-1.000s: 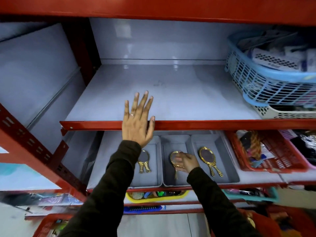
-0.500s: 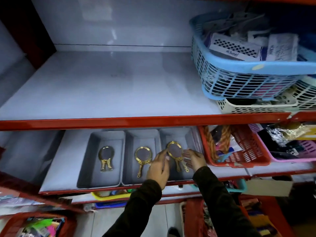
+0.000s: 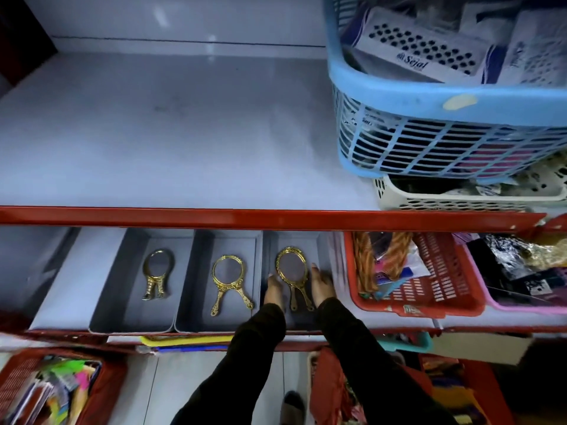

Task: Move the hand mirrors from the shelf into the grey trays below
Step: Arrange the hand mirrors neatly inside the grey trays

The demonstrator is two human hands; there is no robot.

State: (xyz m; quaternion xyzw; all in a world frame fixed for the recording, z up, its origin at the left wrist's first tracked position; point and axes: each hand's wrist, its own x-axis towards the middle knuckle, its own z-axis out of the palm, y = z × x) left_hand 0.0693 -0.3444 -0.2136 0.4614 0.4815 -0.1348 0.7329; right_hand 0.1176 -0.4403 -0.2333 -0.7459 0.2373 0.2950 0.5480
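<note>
Oval gold hand mirrors (image 3: 291,273) — a stacked pair by the two handles splaying toward the front — flat in the right grey tray (image 3: 322,240), heads toward the back. Between the two hands, neither closed on them. Left hand (image 3: 274,291) just left of the handles, fingers extended and flat, tips close to the frame's lower edge; contact uncertain. Right hand (image 3: 321,286) just right, open, fingers stretched along the tray floor beside the frame; touching or a hair apart, cannot tell. Dark sleeves reaching up from below.

Middle grey tray (image 3: 201,240): round gold mirrors (image 3: 228,279), two handles splayed, lying free. Left grey tray (image 3: 129,240): smaller gold mirrors (image 3: 158,273), short handles, also free. Three trays side by side, touching, on the lower shelf.

Right of the trays, a red basket (image 3: 441,289) of mixed goods, then a pink basket (image 3: 497,305). Above — upper shelf (image 3: 153,133) with red front lip, bare grey surface on the left; blue basket (image 3: 429,99) stacked on a cream basket (image 3: 454,200) at the right.
</note>
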